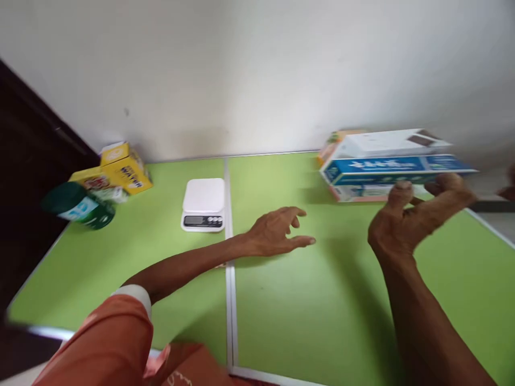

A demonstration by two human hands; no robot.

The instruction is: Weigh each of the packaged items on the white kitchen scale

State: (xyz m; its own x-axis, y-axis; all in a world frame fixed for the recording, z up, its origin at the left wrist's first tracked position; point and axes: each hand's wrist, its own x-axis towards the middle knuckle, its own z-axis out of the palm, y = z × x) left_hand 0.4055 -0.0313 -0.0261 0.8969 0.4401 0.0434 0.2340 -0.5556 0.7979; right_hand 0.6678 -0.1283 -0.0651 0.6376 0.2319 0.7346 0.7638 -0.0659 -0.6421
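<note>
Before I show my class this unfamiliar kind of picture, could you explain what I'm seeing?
There is no machine: these are a person's two bare hands, in one picture from a camera worn on the head, looking forward and down. On the green table are a white digital scale and, toward the left, a green container and yellow boxes. Stacked boxes are at the right. The left hand is over the table, holding nothing. The right hand is by the stack; whether it touches it, I can't tell.

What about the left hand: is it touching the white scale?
No, the left hand is apart from the scale, with green table showing between them.
</note>
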